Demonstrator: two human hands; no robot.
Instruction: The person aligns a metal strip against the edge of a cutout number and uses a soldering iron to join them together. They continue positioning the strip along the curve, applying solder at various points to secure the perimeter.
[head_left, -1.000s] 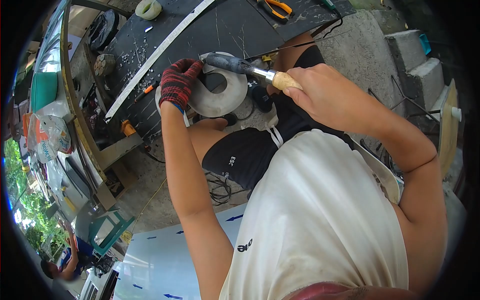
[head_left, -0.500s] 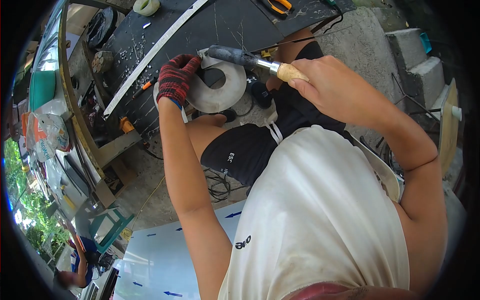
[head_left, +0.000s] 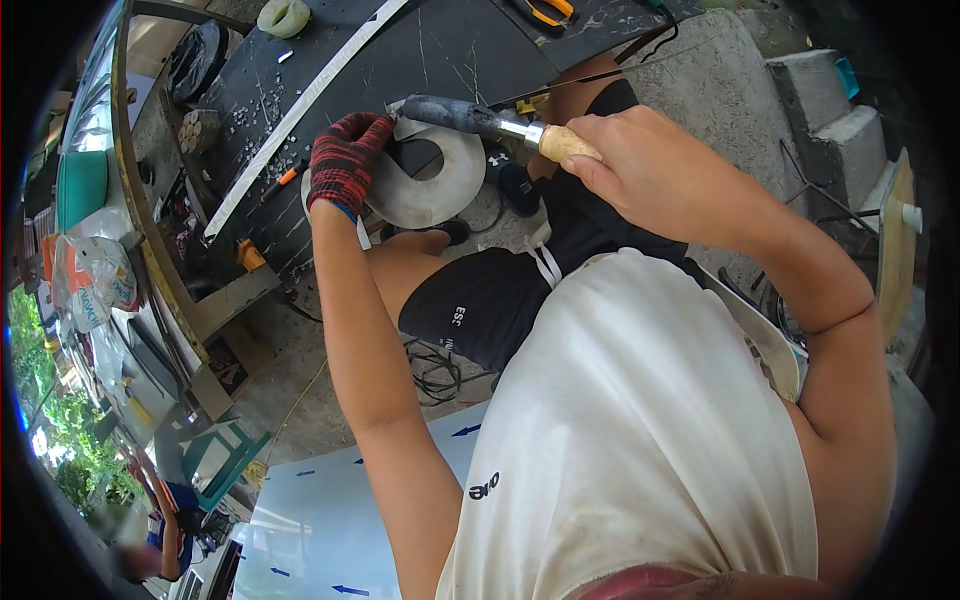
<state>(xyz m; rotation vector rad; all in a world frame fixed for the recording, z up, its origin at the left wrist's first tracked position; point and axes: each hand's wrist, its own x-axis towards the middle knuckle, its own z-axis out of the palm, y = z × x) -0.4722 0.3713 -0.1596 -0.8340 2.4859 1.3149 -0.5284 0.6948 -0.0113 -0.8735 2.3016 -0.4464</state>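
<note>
My right hand is bare and closed around the wooden handle of a tool with a metal collar and a thick dark barrel. The barrel's tip points left, close to the fingertips of my left hand. That hand wears a red and black knit glove, its fingers pinched together at the edge of a pale grey letter-shaped piece with a round opening. The barrel lies over the upper part of this piece. What exactly the gloved fingertips grip is partly hidden.
A dark marbled table bears a long metal strip, small scraps, an orange-handled cutter, a tape roll and orange pliers. Another person is at lower left. Concrete steps stand at right.
The tool, both hands and the pale piece have shifted slightly left in view. The other person at lower left has raised an arm.
</note>
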